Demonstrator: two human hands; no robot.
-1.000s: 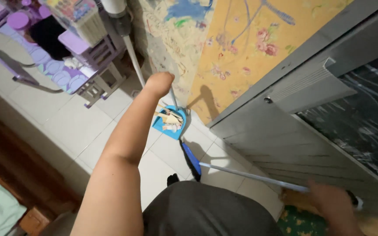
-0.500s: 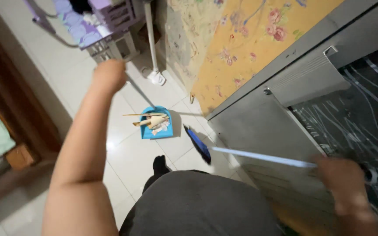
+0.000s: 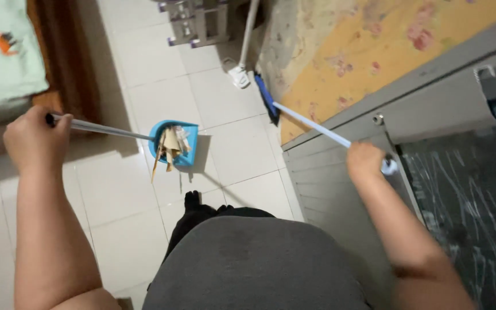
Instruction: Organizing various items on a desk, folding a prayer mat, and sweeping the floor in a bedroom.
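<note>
A person stands on a pale tiled floor (image 3: 116, 189), both arms out, a cleaning tool in each fist. The left hand (image 3: 33, 138), at about nine o'clock, is curled tight around the end of a long metal handle (image 3: 107, 131) that runs to a blue dustpan (image 3: 173, 143) near the middle of the scene; the pan carries scraps of paper and a thin stick that juts past its lip. The right hand (image 3: 365, 161), at about three o'clock, is wrapped around the top of a pale broom handle (image 3: 311, 123), whose blue broom head (image 3: 265, 97) lies at about one o'clock, close against the foot of the yellow flowered wall (image 3: 374, 51) and well apart from the pan. A grey sliding door (image 3: 340, 189) with dark glass stands just beside the right hand. Judging from the load, the pan is best kept level, lip tipped slightly up, so the protruding stick does not slide out, and the broom held low and clear of the door frame.
</note>
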